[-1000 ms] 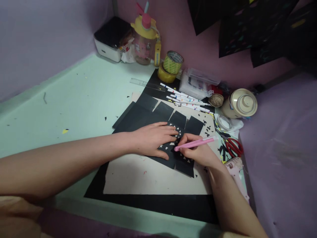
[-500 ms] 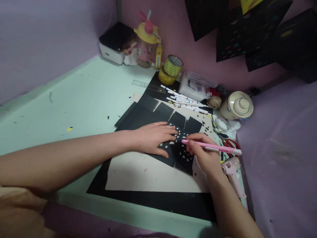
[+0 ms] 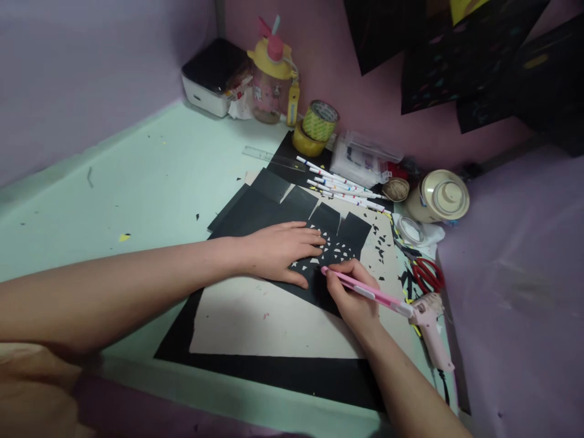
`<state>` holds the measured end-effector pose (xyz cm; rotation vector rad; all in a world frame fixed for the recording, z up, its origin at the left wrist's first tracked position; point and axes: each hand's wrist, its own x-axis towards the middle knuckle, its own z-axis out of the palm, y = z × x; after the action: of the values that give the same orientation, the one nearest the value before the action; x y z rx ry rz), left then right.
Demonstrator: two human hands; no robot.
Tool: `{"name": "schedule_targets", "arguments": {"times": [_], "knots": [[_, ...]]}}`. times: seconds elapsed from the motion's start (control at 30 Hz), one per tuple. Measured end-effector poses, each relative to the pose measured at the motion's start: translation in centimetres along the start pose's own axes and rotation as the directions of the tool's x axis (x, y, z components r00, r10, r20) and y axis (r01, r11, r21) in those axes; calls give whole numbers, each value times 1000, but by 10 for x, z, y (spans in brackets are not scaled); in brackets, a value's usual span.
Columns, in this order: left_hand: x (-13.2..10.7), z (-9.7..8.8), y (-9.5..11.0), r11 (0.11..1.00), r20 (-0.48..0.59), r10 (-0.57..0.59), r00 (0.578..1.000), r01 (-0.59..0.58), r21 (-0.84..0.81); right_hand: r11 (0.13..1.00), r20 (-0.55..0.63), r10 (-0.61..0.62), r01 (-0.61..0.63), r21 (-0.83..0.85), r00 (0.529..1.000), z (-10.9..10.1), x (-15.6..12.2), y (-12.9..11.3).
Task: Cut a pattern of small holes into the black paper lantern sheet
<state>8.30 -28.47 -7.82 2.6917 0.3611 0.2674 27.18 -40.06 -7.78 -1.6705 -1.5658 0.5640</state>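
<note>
Head view: The black paper sheet (image 3: 262, 214) lies flat on a pale board (image 3: 246, 325), itself over a larger black sheet (image 3: 274, 372) on the counter (image 3: 137, 194).

Left grip (image 3: 283, 252): released; palm down, fingers spread on the paper, beside the small openings (image 3: 314, 261).

Right grip (image 3: 358, 301): clenched in a pinch around the front of a pink pen-shaped tool (image 3: 368, 292). Whether the tip touches the paper cannot be told.

Handling, as judged:
1. Paper: light and thin, moderately stiff, liable to slide if not pressed down.
2. Fragile zones: narrow strips between the openings may tear; the far-edge flaps (image 3: 327, 216), parted by gaps, may bend or lift.
3. Hold-down point: the solid area left of the openings, using a flat hand.
4. Lifting points: the unbroken sides, supported from beneath; avoid flaps and perforated area.
5. Tool: light, rigid, slim; hold close behind the tip.
</note>
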Motion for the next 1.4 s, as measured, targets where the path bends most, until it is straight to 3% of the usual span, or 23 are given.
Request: {"name": "schedule_targets", "arguments": {"times": [0.5, 0.7, 1.07, 1.3, 1.4], "knots": [[-1, -1, 1, 1000, 1, -11, 1000, 11, -19, 990, 45, -139, 140, -21, 989, 1, -3, 0], [0, -1, 1, 1000, 2, -8, 1000, 8, -9, 952, 5, -300, 300, -54, 954, 4, -7, 1], [0, -2, 2, 1000, 18, -24, 1000, 24, 0, 923, -9, -364, 359, -137, 931, 5, -7, 3], [0, -1, -1, 999, 15, -36, 999, 36, 7, 859, 10, -480, 473, -195, 877, 7, -5, 2], [-1, 0, -2, 999, 9, -49, 999, 49, 15, 855, 12, -483, 475, -208, 875, 7, -5, 1]]}}
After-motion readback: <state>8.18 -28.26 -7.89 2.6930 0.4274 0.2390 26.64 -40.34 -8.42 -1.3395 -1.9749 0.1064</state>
